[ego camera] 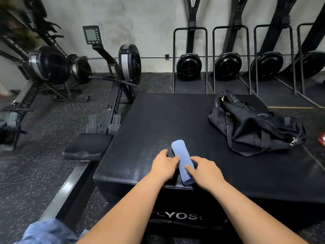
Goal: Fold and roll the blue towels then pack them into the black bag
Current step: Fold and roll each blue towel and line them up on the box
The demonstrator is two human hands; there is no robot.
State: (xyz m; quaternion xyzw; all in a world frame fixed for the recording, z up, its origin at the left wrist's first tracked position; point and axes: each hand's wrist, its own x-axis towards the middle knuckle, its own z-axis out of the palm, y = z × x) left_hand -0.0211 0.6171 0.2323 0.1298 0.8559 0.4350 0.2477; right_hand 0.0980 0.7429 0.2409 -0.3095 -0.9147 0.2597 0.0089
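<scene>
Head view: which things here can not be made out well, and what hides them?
In the head view:
- Inside of the black bag: hidden by its own crumpled fabric.
- The blue cloth, lower left: blurred, cut by the bottom edge.
- The rolled blue towel: middle covered by the left hand and right hand; right grip unclear.

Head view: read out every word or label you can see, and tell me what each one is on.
"LYOSO", both ends cut off: front of the black box.
"ROWER": rail of the floor rowing machine.
"ROWER": frame of the upright stored rower.
Monitor screen: too blurred to read.
</scene>
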